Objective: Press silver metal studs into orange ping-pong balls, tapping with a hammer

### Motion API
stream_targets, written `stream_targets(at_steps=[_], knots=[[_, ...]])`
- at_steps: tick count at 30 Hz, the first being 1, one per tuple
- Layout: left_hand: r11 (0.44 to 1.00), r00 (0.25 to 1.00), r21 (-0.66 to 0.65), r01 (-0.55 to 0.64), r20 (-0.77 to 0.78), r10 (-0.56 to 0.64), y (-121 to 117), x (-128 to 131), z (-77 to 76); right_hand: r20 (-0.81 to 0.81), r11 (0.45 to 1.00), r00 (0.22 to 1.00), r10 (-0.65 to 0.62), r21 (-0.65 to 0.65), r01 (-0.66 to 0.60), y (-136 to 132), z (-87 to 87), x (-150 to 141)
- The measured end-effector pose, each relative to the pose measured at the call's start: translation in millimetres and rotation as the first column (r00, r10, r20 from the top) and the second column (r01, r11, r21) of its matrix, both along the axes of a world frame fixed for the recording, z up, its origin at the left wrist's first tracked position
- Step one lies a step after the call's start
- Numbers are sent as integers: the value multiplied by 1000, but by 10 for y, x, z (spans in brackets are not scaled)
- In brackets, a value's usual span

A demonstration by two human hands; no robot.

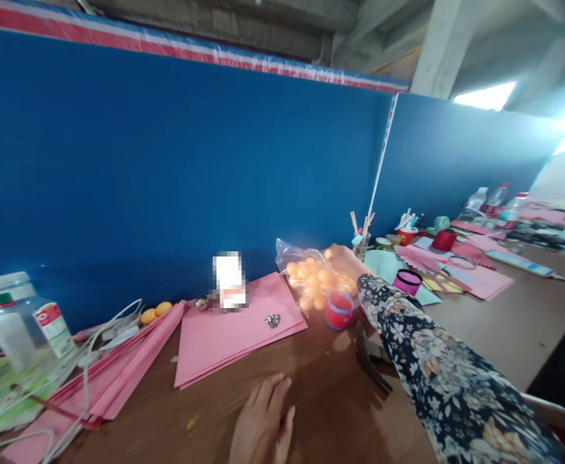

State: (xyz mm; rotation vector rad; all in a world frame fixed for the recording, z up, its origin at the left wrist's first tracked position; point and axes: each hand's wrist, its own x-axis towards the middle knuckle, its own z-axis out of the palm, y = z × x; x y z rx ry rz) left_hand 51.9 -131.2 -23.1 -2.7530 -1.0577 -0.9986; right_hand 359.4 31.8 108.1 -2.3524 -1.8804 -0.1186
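My left hand rests on the brown tabletop near the front edge of the picture, its fingers stretched out and holding nothing. My right arm, in a dark floral sleeve, reaches far forward. At its end my right hand is at the clear plastic bag of orange balls; its fingers are blurred and partly hidden. One orange ball shows right by the fingertips, and I cannot tell if it is gripped. A red cup with a blue rim stands just in front of the bag.
Pink sheets carry small metal bells and a pixelated object. Dark-handled pliers lie under my right arm. At left are a plastic bottle, white cables and folded pink paper. A blue partition stands behind.
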Motion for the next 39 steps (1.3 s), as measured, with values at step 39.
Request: stream_targets(at_steps=[39], knots=[[887, 906, -460, -44, 355, 229, -20, -110, 73, -144, 933, 922, 358, 85, -349, -659, -919, -1694]])
